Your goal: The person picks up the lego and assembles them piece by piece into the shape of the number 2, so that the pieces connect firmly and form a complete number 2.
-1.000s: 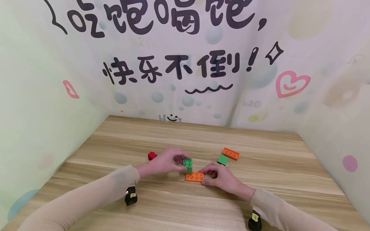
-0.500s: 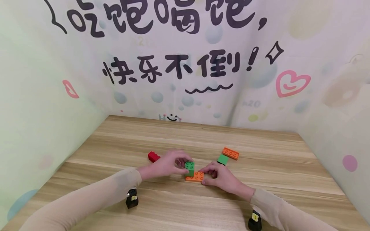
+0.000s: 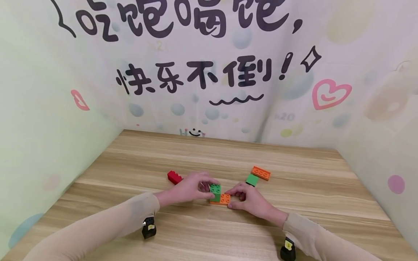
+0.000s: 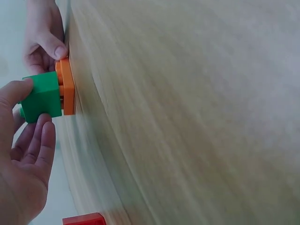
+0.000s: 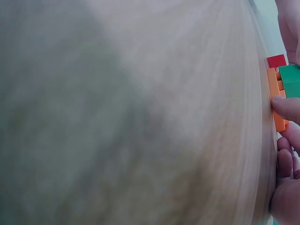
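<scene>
I have the right hand [image 3: 249,200] pinching the right end of the orange brick [image 3: 225,199], the left hand [image 3: 187,187] pinching the green block [image 3: 217,197] over its left half. Beyond that brick: red brick [image 3: 174,177] leftward; green piece [image 3: 252,179], then upturned orange plate [image 3: 260,173], rightward.

Our count
At the counter [image 3: 196,232] we see two green bricks [image 3: 217,193] [image 3: 251,179], two orange bricks [image 3: 225,199] [image 3: 260,173], one red brick [image 3: 174,177] and two hands [image 3: 187,187] [image 3: 250,200].

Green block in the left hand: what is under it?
Part of the orange plate; studs show between them in the left wrist view. The underside of the green block is hidden.
</scene>
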Available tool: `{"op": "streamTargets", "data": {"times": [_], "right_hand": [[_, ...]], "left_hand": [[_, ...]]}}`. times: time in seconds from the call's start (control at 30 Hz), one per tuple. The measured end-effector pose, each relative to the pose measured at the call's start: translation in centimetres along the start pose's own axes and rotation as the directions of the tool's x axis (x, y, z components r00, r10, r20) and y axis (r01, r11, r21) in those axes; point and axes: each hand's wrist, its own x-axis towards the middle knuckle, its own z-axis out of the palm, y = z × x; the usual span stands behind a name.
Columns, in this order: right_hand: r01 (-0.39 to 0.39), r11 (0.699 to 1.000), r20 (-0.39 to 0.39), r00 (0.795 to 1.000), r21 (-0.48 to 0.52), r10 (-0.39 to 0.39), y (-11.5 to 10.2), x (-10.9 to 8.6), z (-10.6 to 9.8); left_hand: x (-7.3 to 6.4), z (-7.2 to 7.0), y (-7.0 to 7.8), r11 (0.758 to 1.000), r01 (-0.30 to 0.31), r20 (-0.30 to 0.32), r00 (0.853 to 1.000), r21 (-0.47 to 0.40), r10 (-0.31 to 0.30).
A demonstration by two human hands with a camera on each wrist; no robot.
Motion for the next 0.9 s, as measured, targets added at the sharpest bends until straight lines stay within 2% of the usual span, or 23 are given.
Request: {"op": "streamTargets", "data": {"times": [0.1, 0.27, 0.5, 0.73, 0.9], "right_hand": [[-0.001, 1.0, -0.005, 1.0, 0.002, 0.001, 0.02, -0.01, 0.01], [-0.011, 1.0, -0.001, 1.0, 0.001, 0.011, 0.07, 0.02, 0.11], [-0.023, 1.0, 0.002, 1.0, 0.014, 0.023, -0.04, -0.04, 0.14], [-0.029, 0.999, 0.003, 1.0, 0.025, 0.029, -0.15, -0.07, 0.1], [-0.024, 0.999, 0.0, 1.0, 0.021, 0.024, -0.12, -0.08, 0.11]], "left_hand": [[-0.17, 0.11, 0.09, 1.0, 0.009, -0.002, 1.0, -0.001, -0.009], [-0.44, 0.17, -0.18, 1.0, -0.016, -0.004, 1.0, -0.019, 0.016], [-0.69, 0.1, -0.45, 0.996, -0.04, 0.007, 0.999, -0.083, 0.041], [-0.72, -0.07, -0.48, 0.991, -0.028, 0.019, 0.999, -0.13, 0.031], [-0.58, -0.07, -0.23, 0.991, 0.006, 0.009, 1.0, -0.134, -0.005]]}}
